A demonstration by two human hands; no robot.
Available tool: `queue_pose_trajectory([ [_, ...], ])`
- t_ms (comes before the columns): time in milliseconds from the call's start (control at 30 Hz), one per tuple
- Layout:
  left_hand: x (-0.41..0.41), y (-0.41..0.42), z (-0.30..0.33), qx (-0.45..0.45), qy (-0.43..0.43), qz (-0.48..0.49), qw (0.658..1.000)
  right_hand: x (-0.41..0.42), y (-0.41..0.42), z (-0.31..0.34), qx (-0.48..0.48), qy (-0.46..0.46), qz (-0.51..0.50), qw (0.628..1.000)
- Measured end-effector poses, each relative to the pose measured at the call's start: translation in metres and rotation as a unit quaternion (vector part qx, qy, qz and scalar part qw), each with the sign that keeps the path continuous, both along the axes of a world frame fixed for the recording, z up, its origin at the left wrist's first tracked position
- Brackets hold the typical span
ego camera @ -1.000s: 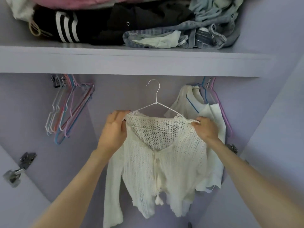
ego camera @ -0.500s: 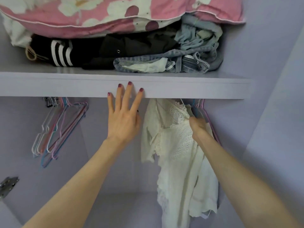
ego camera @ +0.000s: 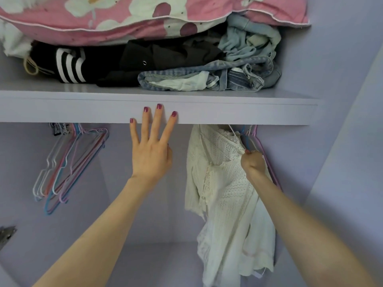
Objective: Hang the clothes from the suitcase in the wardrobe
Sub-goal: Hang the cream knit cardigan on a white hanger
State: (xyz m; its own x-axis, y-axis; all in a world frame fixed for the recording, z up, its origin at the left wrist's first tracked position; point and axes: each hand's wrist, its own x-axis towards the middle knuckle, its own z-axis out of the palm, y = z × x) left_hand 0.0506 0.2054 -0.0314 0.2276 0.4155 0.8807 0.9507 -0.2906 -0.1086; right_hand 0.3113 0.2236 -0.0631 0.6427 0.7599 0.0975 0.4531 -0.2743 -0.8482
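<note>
Lilac wardrobe interior, seen from below the shelf that crosses the frame at mid-height. On the shelf, upper half of frame: pink floral quilt on top; beneath it, at left, a black garment with white stripes; at centre, dark folded clothing; at right, crumpled blue denim. Under the shelf, at left of frame: bundle of bare wire hangers in white, pink, blue and red, hanging tilted. Lower left edge: metal door hinge.

Right of centre, below the shelf: white crochet cardigan hanging on a white wire hanger, hook hidden behind the shelf edge; just beside it, at right, further garments on pink and blue hangers.

Left hand, centre of frame: fingers straight and spread, tips lying flat against the front edge of the shelf, grasping nothing. Right hand, right of centre: fingers curled, pinching the cardigan's shoulder where it meets the hanger wire.
</note>
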Motion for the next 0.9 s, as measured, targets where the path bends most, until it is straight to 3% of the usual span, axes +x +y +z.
queue_pose_trajectory([
  [400,0.002,-0.006,0.000,-0.024,-0.018,0.001,1.000,0.024,-0.010,-0.007,-0.049,0.031,-0.069,0.996],
  [600,0.010,-0.015,0.002,-0.063,-0.032,0.008,0.997,0.038,-0.002,-0.008,-0.074,0.119,-0.059,0.988],
  [900,0.019,-0.048,-0.009,-0.191,-0.070,-0.008,0.979,0.020,-0.043,-0.028,-0.047,-0.004,-0.035,0.998],
])
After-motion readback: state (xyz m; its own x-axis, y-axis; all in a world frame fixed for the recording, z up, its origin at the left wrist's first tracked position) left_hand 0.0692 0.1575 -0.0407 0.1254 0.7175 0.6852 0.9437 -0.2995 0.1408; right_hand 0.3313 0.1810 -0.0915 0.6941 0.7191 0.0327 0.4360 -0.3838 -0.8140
